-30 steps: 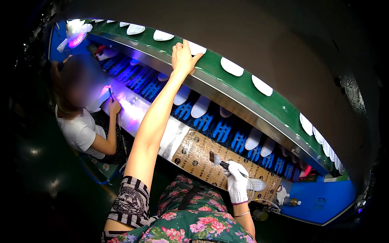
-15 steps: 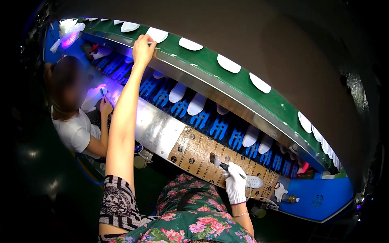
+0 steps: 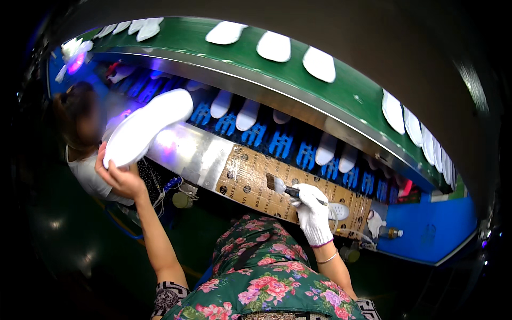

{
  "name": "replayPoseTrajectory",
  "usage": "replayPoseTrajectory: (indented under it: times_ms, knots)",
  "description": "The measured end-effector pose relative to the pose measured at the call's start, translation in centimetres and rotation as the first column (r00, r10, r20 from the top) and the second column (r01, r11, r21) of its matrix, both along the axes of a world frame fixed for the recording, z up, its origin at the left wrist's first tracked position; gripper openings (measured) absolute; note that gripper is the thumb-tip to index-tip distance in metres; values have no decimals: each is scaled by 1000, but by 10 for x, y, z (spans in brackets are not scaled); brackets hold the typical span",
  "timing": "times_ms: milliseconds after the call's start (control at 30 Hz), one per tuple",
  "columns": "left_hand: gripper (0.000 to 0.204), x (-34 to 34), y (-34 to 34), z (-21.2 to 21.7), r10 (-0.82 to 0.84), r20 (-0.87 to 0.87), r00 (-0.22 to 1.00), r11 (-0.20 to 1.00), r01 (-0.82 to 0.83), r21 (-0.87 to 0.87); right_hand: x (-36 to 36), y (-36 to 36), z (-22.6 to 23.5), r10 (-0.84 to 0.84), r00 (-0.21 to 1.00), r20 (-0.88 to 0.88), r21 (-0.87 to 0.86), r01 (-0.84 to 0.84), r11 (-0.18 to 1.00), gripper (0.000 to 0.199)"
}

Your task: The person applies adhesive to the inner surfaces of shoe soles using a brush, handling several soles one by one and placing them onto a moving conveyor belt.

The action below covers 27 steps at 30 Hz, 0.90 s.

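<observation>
My bare left hand [image 3: 124,178] holds a white shoe sole [image 3: 152,125] by its near end. It is raised at the left, with its far end tilted up and to the right. My right hand [image 3: 313,213], in a white knit glove, grips a brush [image 3: 279,185] with a dark handle and dark bristles. The bristles hang over the brown cardboard [image 3: 242,178] on the metal ledge. Just right of the glove lies a pale sole-shaped piece [image 3: 340,211] with small holes.
A green conveyor belt [image 3: 349,96] carries several white soles [image 3: 319,64]. Below it runs a row of blue clamps [image 3: 280,144], with pale soles among them. A seated co-worker [image 3: 85,122] is at the left. A small bottle [image 3: 393,233] lies by the blue panel [image 3: 426,234] at the right.
My left hand has come back from the belt's edge toward me and lower left, now with a white sole in it. The brush in my right hand has shifted slightly left and up.
</observation>
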<state>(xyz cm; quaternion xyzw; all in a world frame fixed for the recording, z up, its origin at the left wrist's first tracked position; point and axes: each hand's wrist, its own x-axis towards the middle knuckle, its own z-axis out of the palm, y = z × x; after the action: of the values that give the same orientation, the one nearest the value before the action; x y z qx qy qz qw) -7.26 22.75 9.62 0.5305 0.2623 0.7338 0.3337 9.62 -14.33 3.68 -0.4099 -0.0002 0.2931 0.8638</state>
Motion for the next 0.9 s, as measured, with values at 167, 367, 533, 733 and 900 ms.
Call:
replayPoseTrajectory:
  times_ms: [167,367,533,733,900]
  knots:
    - [27,-15,-39,-18,-306,15,952,881,289,-375,-10,-15,36,51,998,45,100,-55,993,18]
    - [15,53,-144,-73,-879,170,446,218,692,-689,-19,-18,65,251,879,405,-143,-210,967,20]
    - [48,63,-199,-117,-780,593,198,-360,633,-685,-23,-31,64,241,884,401,-214,-165,963,21]
    - [114,28,-263,-122,-308,926,-217,-860,479,-174,-26,-49,56,164,898,408,-277,-50,960,15]
    - [121,45,-270,-90,-272,940,-206,-862,486,-143,-25,-55,64,147,932,332,-304,-42,952,18]
